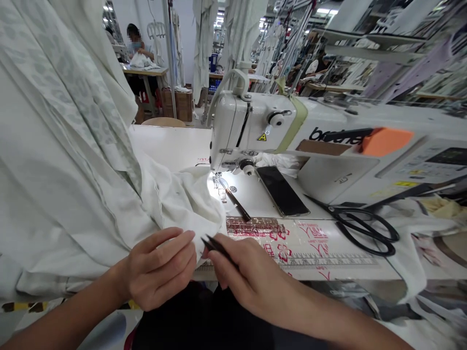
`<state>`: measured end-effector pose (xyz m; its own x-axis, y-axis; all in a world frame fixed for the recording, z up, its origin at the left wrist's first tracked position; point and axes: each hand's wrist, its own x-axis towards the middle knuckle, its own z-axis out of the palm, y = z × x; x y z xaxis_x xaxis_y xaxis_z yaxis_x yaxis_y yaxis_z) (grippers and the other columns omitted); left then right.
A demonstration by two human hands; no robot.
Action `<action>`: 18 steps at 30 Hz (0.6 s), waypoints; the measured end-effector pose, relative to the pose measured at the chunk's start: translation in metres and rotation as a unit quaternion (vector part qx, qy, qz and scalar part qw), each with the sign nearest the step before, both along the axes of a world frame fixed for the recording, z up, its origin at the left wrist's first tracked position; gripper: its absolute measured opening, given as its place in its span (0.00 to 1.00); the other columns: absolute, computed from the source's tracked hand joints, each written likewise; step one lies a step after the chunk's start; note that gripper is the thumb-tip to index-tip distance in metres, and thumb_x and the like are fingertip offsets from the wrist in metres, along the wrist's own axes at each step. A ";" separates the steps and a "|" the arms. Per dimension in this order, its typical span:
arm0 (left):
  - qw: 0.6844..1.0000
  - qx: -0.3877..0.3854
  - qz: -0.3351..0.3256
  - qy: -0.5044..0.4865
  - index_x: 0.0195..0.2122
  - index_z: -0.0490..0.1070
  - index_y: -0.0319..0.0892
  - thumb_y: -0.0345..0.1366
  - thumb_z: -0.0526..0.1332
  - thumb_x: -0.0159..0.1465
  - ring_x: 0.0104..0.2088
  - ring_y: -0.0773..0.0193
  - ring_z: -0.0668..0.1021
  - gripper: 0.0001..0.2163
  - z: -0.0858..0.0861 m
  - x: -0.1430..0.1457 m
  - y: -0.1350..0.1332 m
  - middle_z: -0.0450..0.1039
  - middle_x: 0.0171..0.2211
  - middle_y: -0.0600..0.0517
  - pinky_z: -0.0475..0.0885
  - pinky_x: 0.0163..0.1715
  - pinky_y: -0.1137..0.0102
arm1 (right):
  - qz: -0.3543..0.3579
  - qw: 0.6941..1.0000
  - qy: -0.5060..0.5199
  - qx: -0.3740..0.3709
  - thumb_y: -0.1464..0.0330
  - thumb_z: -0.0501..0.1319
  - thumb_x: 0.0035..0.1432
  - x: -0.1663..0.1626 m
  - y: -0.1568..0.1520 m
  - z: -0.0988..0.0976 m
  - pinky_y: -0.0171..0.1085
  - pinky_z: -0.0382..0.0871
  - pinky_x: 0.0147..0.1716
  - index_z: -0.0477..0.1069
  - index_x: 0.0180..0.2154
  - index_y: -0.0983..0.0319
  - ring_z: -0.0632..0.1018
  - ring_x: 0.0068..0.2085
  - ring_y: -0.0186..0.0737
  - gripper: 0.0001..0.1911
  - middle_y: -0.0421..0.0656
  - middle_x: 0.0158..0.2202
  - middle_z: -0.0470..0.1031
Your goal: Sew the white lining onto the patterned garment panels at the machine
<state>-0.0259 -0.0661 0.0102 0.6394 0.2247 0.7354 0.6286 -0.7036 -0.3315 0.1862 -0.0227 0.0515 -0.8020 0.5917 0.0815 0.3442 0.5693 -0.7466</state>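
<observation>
White fabric (pixel 182 201) is heaped on the sewing table in front of the white sewing machine (pixel 255 126) and hangs in a big fold at the left. My left hand (pixel 160 272) pinches the fabric's near edge, fingers closed on the cloth. My right hand (pixel 251 277) grips black tweezers (pixel 215 244), whose tips touch that same edge of fabric. Both hands sit at the table's front edge, close together.
A black phone (pixel 282 191) lies on the machine bed. Black scissors (pixel 365 226) rest to the right. A dark tool (pixel 238 204) lies near the needle. A printed ruler strip (pixel 310 250) runs along the table front. A person works at a far table (pixel 146 71).
</observation>
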 end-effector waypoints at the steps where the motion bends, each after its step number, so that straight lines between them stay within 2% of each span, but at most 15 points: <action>1: 0.999 -0.028 0.003 -0.027 0.32 0.73 0.36 0.23 0.58 0.61 0.46 0.57 0.74 0.05 0.001 0.001 0.000 0.75 0.35 0.46 0.77 0.42 0.64 | -0.014 0.998 0.053 0.004 0.70 0.48 0.65 0.000 0.001 -0.001 0.33 0.60 0.27 0.64 0.33 0.62 0.68 0.26 0.32 0.10 0.38 0.25 0.66; 4: 0.979 -0.138 0.000 -0.149 0.34 0.70 0.36 0.21 0.56 0.61 0.43 0.57 0.75 0.06 0.008 0.005 0.002 0.74 0.33 0.46 0.76 0.37 0.63 | -0.039 0.978 0.192 0.070 0.72 0.54 0.62 -0.002 0.009 -0.008 0.33 0.65 0.34 0.69 0.39 0.62 0.72 0.35 0.34 0.06 0.43 0.36 0.69; 6: 0.960 -0.182 -0.011 -0.213 0.35 0.69 0.37 0.18 0.56 0.59 0.40 0.59 0.75 0.09 0.014 0.008 0.004 0.73 0.32 0.47 0.75 0.36 0.65 | -0.036 0.973 0.203 0.103 0.72 0.59 0.59 -0.006 0.016 -0.014 0.34 0.67 0.36 0.71 0.42 0.62 0.72 0.38 0.35 0.09 0.45 0.40 0.69; 11: 0.929 -0.248 0.013 -0.273 0.36 0.71 0.38 0.19 0.58 0.59 0.38 0.63 0.74 0.09 0.023 0.011 0.006 0.72 0.32 0.50 0.72 0.35 0.68 | -0.051 0.968 0.200 0.142 0.71 0.60 0.59 -0.017 0.027 -0.024 0.33 0.65 0.33 0.72 0.33 0.65 0.72 0.33 0.34 0.04 0.43 0.30 0.71; 13: 0.904 -0.293 0.024 -0.312 0.33 0.72 0.39 0.22 0.59 0.60 0.37 0.64 0.74 0.06 0.023 0.010 0.006 0.71 0.31 0.51 0.71 0.34 0.70 | -0.052 0.963 0.210 0.164 0.71 0.61 0.58 -0.019 0.029 -0.026 0.33 0.64 0.31 0.71 0.31 0.65 0.70 0.32 0.34 0.04 0.42 0.28 0.70; 16: 0.848 -0.372 0.043 -0.375 0.30 0.71 0.41 0.27 0.59 0.61 0.37 0.64 0.74 0.04 0.022 0.007 0.006 0.71 0.31 0.52 0.71 0.35 0.70 | -0.050 0.956 0.219 0.188 0.73 0.60 0.57 -0.021 0.029 -0.028 0.33 0.63 0.30 0.69 0.31 0.65 0.69 0.30 0.34 0.03 0.42 0.27 0.68; 18: 0.835 -0.382 0.070 -0.391 0.29 0.70 0.41 0.29 0.59 0.62 0.37 0.65 0.74 0.05 0.023 0.007 0.007 0.71 0.31 0.52 0.70 0.36 0.70 | -0.035 0.958 0.215 0.189 0.74 0.60 0.57 -0.022 0.029 -0.029 0.32 0.62 0.29 0.68 0.30 0.65 0.69 0.30 0.33 0.03 0.41 0.27 0.67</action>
